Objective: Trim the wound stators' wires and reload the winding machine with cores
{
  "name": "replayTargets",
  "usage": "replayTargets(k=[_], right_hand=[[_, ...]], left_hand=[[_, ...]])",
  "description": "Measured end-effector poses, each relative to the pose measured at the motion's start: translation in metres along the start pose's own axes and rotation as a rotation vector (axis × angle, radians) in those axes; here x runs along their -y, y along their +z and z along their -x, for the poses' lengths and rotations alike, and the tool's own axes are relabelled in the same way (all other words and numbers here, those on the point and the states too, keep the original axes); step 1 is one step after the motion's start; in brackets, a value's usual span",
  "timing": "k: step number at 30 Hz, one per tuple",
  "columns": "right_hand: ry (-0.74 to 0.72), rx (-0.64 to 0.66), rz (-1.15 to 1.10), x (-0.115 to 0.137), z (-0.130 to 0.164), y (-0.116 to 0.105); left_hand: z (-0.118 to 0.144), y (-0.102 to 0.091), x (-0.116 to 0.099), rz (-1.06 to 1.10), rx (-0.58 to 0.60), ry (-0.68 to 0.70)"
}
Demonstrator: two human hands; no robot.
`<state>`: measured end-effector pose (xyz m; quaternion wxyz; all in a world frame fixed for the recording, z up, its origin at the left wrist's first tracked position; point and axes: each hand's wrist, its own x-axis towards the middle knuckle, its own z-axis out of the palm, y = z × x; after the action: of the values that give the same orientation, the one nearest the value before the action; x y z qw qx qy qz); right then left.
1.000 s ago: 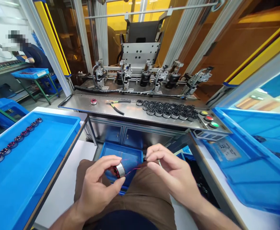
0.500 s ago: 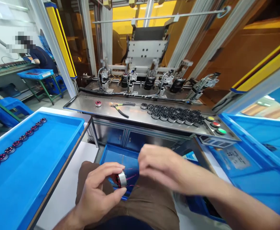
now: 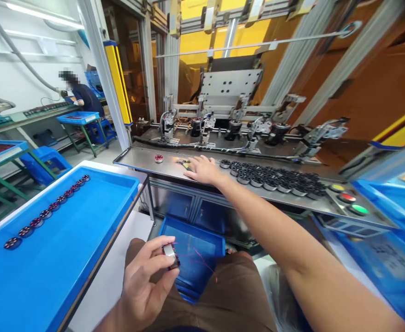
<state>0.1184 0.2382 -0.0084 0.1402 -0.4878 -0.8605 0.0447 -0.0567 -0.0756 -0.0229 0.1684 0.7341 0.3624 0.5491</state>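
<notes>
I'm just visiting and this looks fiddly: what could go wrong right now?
Thin red wires trail loose from the small wound part pinched in the left hand; they could snag on the brown trousers. The right hand is stretched onto the metal shelf beside the crowded black parts, so it might knock some off.

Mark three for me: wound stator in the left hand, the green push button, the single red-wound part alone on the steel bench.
wound stator [image 3: 170, 253], head view, on its silver outer ring.
green push button [image 3: 359, 210], head view, on its domed cap.
single red-wound part [image 3: 158, 158], head view, on its top face.
</notes>
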Motion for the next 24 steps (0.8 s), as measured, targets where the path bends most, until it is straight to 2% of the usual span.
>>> replayTargets(k=[4, 9, 13, 15, 17, 19, 20, 22, 24], right_hand=[[0.013, 0.026, 0.009, -0.009, 0.008, 0.000], [0.054, 0.010, -0.071, -0.020, 0.013, -0.008], [0.079, -0.033, -0.287, -0.025, 0.019, -0.025], [0.059, -0.057, -0.447, -0.022, 0.036, -0.032], [0.021, -0.067, -0.603, -0.012, 0.070, -0.033], [-0.024, -0.047, -0.745, 0.003, 0.121, -0.025], [-0.043, -0.039, -0.829, 0.012, 0.151, -0.018], [-0.076, 0.005, -1.194, 0.033, 0.212, 0.000], [-0.020, 0.046, -1.289, 0.054, 0.267, 0.017]], left_hand=[[-0.001, -0.001, 0.001, -0.055, -0.026, -0.006], [-0.001, 0.007, 0.002, 0.002, -0.058, -0.081], [0.002, 0.011, 0.000, 0.088, -0.093, -0.143], [0.004, 0.011, -0.002, 0.127, -0.121, -0.195], [0.005, 0.011, -0.003, 0.153, -0.145, -0.256], [0.005, 0.012, -0.005, 0.168, -0.152, -0.297], [0.004, 0.013, -0.005, 0.176, -0.149, -0.309], [0.001, 0.016, -0.005, 0.191, -0.138, -0.322], [-0.002, 0.020, -0.005, 0.204, -0.124, -0.331]])
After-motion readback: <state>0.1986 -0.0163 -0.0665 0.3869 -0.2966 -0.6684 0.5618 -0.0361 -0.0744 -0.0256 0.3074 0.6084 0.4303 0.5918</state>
